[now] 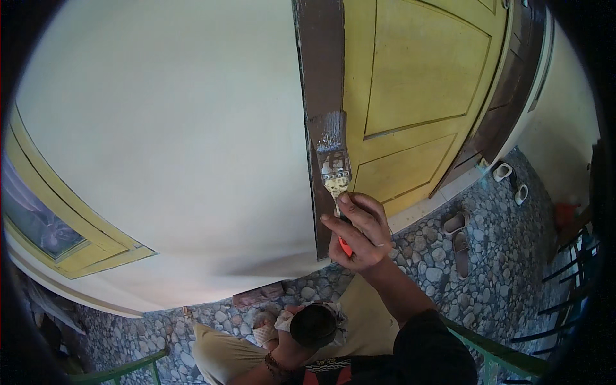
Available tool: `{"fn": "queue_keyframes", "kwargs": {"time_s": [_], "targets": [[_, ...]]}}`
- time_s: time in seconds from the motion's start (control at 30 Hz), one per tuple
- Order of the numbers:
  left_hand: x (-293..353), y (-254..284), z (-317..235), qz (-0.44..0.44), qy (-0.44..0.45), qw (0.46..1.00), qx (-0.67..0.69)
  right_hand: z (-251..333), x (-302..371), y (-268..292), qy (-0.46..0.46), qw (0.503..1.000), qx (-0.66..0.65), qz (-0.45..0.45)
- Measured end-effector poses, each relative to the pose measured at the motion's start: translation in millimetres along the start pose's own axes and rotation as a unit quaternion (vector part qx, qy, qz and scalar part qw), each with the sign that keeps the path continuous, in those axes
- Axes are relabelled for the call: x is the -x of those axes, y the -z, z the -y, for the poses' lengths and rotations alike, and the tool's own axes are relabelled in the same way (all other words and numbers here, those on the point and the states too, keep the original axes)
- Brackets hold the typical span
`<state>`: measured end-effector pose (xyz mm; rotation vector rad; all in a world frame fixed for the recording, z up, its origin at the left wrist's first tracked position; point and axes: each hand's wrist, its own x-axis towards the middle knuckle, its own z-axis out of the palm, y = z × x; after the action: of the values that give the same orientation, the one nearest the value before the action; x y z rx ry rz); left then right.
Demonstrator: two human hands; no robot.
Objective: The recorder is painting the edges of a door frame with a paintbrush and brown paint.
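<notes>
A paintbrush (335,183) with a paint-crusted ferrule and a red handle end is in my right hand (360,232), its handle pinched between thumb and fingers. Its bristles press on the brown door frame (324,58), where a wet, streaky patch of paint (331,131) shows just above them. Low down, in front of my body, my left hand (290,350) is wrapped round a small container of dark paint (313,326) with a pale, smeared rim. A bracelet circles my left wrist.
Right of the frame stands a yellow panelled door (423,70); a white wall (173,128) and a yellow-framed window (70,237) lie left. Slippers (461,253) and pale shoes (502,172) rest on the pebbled floor (417,256). Green railings (497,350) flank me.
</notes>
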<state>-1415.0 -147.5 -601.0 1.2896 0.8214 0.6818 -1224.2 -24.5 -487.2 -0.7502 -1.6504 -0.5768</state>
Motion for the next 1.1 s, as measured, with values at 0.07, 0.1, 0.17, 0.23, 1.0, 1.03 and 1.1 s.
{"fn": "queue_keyframes", "kwargs": {"time_s": [0.07, 0.1, 0.17, 0.23, 1.0, 1.03, 1.1], "targets": [[-1, 0, 0, -0.015, 0.044, 0.991, 0.127, 1, 1, 0, -0.002, 1.0, 0.004, 0.003], [-1, 0, -1, -0.013, 0.101, 0.959, 0.264, 1, 2, 0, -0.005, 1.0, 0.002, 0.006], [-1, 1, -3, 0.014, 0.087, 0.969, 0.23, 1, 4, 0, -0.008, 1.0, 0.0, 0.01], [0, 2, -6, 0.044, 0.059, 0.988, 0.134, 1, 6, 1, -0.011, 1.0, -0.007, 0.01], [-1, 1, 4, 0.016, 0.094, 0.993, 0.076, 2, 26, 6, -0.042, 0.999, -0.02, 0.019], [-1, 1, 6, 0.025, 0.076, 0.996, -0.04, 2, 26, 6, -0.049, 0.998, -0.02, 0.02], [-3, 3, 11, 0.047, 0.071, 0.838, 0.539, 3, 27, 7, -0.048, 0.998, -0.02, 0.018]]}}
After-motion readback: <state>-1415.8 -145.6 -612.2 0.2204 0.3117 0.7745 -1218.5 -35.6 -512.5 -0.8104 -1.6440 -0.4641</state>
